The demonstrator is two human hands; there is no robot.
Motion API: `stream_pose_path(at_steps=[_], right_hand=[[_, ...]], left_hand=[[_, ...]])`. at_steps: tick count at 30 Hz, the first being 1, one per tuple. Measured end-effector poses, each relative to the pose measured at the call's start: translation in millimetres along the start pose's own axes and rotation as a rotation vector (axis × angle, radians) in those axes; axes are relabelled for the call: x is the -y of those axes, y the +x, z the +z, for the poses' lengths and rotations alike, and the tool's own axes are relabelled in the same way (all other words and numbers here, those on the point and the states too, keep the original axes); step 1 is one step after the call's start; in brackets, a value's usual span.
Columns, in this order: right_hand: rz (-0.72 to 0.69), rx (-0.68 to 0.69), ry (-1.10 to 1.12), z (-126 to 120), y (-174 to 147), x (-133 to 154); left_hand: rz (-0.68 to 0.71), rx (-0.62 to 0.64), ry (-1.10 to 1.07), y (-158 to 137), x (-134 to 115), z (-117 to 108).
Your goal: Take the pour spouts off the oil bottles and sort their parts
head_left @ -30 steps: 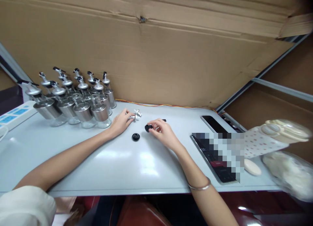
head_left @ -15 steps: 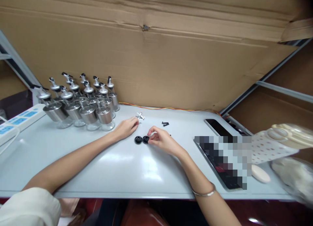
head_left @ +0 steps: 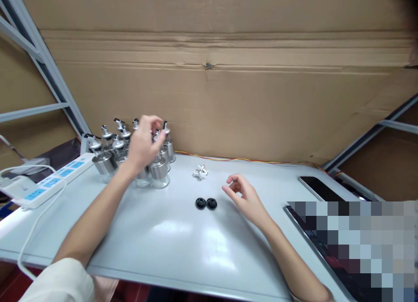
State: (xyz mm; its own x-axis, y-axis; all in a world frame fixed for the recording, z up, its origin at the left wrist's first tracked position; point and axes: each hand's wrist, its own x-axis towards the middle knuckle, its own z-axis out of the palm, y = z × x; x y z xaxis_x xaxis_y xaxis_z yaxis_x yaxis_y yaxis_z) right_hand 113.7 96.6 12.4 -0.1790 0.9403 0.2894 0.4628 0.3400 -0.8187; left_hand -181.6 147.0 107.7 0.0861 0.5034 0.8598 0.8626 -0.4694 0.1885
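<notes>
My left hand [head_left: 143,143] is raised in front of the group of glass oil bottles, its thumb and curled fingers apart. No object shows in its fingers, and it hides several bottles. One glass bottle with a steel sleeve [head_left: 159,169] stands just below it. Over the right half of the table hovers my right hand [head_left: 244,199], fingers bent and thumb apart, nothing between them. Left of it lie two round black stoppers, one [head_left: 200,203] beside the other [head_left: 211,203]. Behind these, small silver spout pieces [head_left: 200,172] rest in a loose pile.
A white power strip [head_left: 52,180] with a cable runs along the left side. On the right lie a dark phone [head_left: 316,189] and a tablet [head_left: 310,236], partly blurred out. Thin wires [head_left: 228,159] follow the cardboard wall [head_left: 235,115] at the back.
My left hand has left the silver pieces and risen leftward to the bottles. The right hand has let go of the black stopper and drawn back rightward. The view has shifted left.
</notes>
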Motion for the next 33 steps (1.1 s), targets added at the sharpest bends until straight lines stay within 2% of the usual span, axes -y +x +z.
stream_pose_path(at_steps=[1,3,5,7,8,10,13,15,19,23,27,30,33], right_hand=[[-0.001,-0.004,-0.003,0,0,1],[-0.006,-0.001,-0.009,-1,0,2],[-0.015,0.007,-0.017,-1,0,4],[-0.029,0.014,-0.026,-1,0,5],[-0.035,0.014,-0.028,-1,0,6],[-0.037,0.011,-0.026,-1,0,6],[-0.028,-0.003,-0.015,-1,1,6],[-0.026,-0.012,-0.006,-2,1,6],[-0.030,-0.019,0.010,-2,1,6],[-0.027,-0.016,0.014,-2,2,7],[-0.025,-0.009,0.016,-2,1,7],[-0.036,-0.007,0.032,-1,1,6],[-0.064,-0.018,0.062,0,0,6]], left_hand=[[-0.064,-0.036,0.099,6,8,-12],[-0.199,0.017,0.282,14,27,-33],[-0.346,0.175,0.396,14,50,-48],[-0.453,0.370,0.394,10,73,-57],[-0.478,0.452,0.377,8,83,-59],[-0.470,0.537,0.342,3,98,-63],[-0.415,0.572,0.234,0,99,-73],[-0.408,0.626,0.149,0,89,-83],[-0.425,0.751,0.161,-1,60,-98],[-0.289,0.843,-0.106,-6,29,-99],[-0.123,0.978,-0.216,-9,-16,-89],[0.003,1.085,-0.307,-8,-52,-73],[0.020,1.152,-0.490,-13,-78,-48]])
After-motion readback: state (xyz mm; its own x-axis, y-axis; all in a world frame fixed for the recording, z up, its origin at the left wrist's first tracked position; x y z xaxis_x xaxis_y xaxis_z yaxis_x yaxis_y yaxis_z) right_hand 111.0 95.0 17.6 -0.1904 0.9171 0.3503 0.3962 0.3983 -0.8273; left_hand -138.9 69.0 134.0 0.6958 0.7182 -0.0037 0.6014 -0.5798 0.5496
